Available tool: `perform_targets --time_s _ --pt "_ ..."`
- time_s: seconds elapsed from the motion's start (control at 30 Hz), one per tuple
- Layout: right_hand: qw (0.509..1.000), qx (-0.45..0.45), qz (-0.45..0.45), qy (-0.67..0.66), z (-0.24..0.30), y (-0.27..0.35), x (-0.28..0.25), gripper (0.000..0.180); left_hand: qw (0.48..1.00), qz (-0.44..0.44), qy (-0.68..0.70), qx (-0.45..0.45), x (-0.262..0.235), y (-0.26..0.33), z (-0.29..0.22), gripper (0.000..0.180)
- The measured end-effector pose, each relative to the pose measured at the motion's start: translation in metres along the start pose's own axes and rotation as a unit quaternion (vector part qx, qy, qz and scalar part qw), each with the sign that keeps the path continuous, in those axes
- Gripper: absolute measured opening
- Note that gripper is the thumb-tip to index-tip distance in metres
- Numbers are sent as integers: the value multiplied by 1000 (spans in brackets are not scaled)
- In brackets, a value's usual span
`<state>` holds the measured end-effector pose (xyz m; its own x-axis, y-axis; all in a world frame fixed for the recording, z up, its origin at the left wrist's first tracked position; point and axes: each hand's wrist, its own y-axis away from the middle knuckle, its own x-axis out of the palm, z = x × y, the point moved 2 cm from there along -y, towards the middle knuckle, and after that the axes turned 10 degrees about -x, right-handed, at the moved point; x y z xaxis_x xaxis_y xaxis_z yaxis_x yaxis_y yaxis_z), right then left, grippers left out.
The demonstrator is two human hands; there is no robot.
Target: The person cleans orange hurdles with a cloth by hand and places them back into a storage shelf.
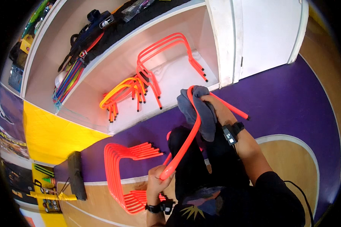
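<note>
An orange-red training hurdle (182, 152), a bent tube with black end caps, is held up in front of my legs. My left hand (158, 181) is closed around its nearer bend. At the farther bend, a grey cloth (205, 120) is draped over the tube and hangs down from it. Through that cloth my right hand (216, 108) grips the hurdle, its fingers mostly hidden by the fabric. One leg of the hurdle points out to the right, past my right wrist.
Several nested orange hurdles (113, 176) lie on the floor at my left. More tall orange hurdles (161, 46) and low yellow-and-orange ones (119, 90) stand on the bottom shelf (174, 77). Colored sticks (70, 81) hang off the shelf above. A dark long bag (76, 176) lies at far left.
</note>
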<state>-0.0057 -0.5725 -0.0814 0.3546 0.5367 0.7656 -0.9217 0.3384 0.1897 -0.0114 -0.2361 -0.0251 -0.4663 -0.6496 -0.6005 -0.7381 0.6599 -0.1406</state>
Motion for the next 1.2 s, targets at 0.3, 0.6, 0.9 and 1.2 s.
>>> perform_targets --time_s 0.3,0.6,0.9,1.2 --pt "923 -273 -8 272 4 4 14 39 984 -156 -85 -30 -13 8 6 19" --pt "435 -475 101 758 17 -38 69 74 987 -156 -34 -19 -30 13 -1 18" --pt "457 -286 75 839 -4 -8 31 65 941 -284 -171 -70 -54 16 30 12" --pt "645 -287 -83 703 36 42 -80 60 906 -392 -56 -147 -93 -17 35 18"
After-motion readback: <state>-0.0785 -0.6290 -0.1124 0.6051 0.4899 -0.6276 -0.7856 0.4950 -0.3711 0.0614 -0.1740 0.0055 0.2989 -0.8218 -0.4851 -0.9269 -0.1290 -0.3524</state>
